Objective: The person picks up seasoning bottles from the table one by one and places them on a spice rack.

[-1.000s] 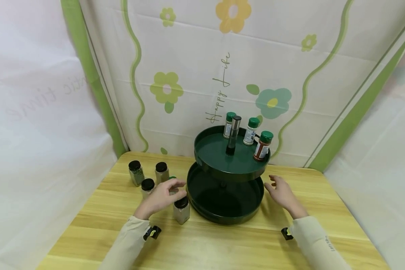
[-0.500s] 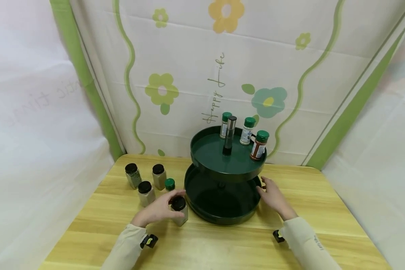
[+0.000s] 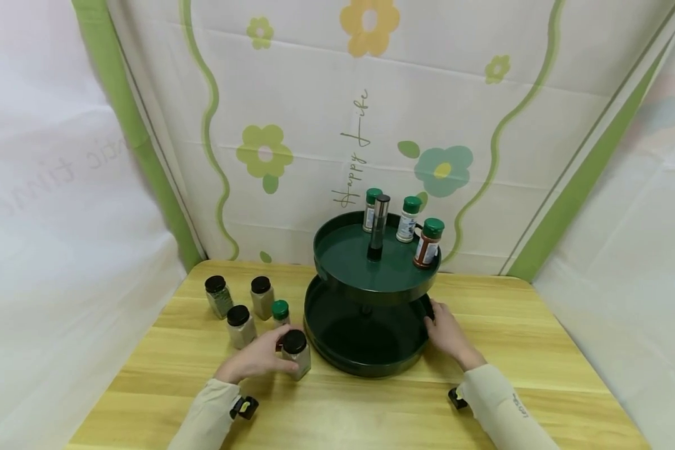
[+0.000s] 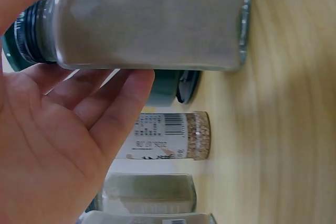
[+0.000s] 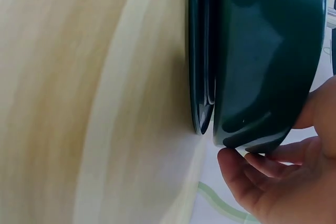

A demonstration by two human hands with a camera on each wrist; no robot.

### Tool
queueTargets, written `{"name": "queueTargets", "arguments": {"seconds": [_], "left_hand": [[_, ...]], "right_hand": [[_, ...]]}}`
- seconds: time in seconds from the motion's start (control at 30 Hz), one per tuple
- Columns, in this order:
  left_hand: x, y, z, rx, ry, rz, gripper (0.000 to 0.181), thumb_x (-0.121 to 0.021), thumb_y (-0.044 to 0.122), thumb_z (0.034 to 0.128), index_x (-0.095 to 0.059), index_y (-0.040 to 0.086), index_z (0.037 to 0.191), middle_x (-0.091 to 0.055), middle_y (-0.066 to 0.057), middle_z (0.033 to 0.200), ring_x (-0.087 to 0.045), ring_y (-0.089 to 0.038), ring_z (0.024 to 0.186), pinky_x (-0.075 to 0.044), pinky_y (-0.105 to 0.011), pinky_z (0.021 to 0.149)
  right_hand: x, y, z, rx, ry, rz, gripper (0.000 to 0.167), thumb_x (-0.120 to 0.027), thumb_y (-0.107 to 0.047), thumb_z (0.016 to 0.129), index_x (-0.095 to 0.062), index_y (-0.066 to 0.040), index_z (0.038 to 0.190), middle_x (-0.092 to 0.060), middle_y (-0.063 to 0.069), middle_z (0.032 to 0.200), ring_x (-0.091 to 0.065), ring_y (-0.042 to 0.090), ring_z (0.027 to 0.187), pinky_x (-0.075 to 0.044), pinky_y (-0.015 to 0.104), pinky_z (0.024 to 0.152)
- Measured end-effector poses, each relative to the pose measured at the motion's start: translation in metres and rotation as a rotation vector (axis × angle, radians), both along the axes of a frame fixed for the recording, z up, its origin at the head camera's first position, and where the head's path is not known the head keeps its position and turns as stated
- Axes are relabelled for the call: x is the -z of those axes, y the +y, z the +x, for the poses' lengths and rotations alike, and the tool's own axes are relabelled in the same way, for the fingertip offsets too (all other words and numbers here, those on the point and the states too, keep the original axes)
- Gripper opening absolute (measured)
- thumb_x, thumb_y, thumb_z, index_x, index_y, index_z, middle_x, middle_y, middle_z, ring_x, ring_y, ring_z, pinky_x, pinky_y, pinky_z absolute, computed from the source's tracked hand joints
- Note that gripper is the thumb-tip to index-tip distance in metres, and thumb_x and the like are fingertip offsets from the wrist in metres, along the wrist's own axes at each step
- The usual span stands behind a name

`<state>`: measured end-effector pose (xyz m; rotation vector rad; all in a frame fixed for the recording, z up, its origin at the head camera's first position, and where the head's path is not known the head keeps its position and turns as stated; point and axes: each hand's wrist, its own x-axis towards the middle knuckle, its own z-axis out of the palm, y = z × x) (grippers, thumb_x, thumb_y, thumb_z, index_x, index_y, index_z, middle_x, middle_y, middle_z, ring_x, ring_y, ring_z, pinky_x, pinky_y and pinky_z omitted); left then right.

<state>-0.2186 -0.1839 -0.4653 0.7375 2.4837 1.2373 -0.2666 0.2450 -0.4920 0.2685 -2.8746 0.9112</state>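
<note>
My left hand [image 3: 259, 357] is round the black-capped jar of pale powder [image 3: 297, 355] just left of the two-tier green turntable, thumb in front and fingers behind. In the left wrist view this jar [image 4: 152, 22] fills the top, with the hand [image 4: 58, 129] against its side. My right hand [image 3: 450, 332] holds the right rim of the turntable's lower tray [image 3: 365, 370], thumb over the edge. The right wrist view shows the hand's [image 5: 289, 177] fingertips against the tray's outer wall [image 5: 268, 61].
Green-capped bottles stand on the upper tray [image 3: 345, 256], a red one [image 3: 427, 247] at its right, around a central post [image 3: 378, 228]. Left of the turntable are a small green-capped bottle [image 3: 280, 312] and black-capped jars [image 3: 242, 334]. A patterned curtain [image 3: 304, 81] hangs behind.
My left hand has moved down from above the jars and closed round the front one. My right hand has moved left from beside the turntable onto its lower rim. The view has shifted slightly.
</note>
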Motion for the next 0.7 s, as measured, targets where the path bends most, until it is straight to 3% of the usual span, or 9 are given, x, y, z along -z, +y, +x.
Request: {"name": "queueTargets", "arguments": {"seconds": [0.17,0.4,0.7], "left_hand": [[0.0047,0.0025,0.0001,-0.022,-0.017,-0.021,0.083,-0.077,0.03,0.0803,-0.034,-0.009,0.141,-0.044,-0.026,0.137,-0.047,-0.04,0.12,-0.04,-0.053,0.095],[0.0096,0.0033,-0.0006,-0.027,0.008,-0.01,0.075,-0.075,0.031,0.0821,-0.04,-0.003,0.139,-0.053,-0.018,0.13,-0.051,-0.039,0.116,-0.043,-0.053,0.092],[0.0094,0.0048,0.0004,-0.123,-0.002,-0.003,0.086,-0.075,0.037,0.0806,-0.034,-0.005,0.143,-0.047,-0.023,0.135,-0.05,-0.039,0.117,-0.044,-0.052,0.091]], "right_hand": [[0.0051,0.0022,0.0002,-0.014,0.001,0.009,0.052,-0.04,-0.008,0.098,-0.023,0.019,0.139,-0.034,0.041,0.132,-0.037,0.053,0.121,-0.033,0.06,0.098],[0.0094,0.0049,-0.0044,-0.02,-0.011,-0.017,0.054,-0.037,-0.009,0.099,-0.019,0.017,0.142,-0.031,0.041,0.137,-0.034,0.051,0.125,-0.029,0.058,0.102],[0.0069,0.0029,-0.0083,-0.025,-0.006,-0.012,0.052,-0.037,-0.005,0.097,-0.021,0.019,0.14,-0.032,0.042,0.135,-0.034,0.052,0.125,-0.029,0.058,0.102]]}}
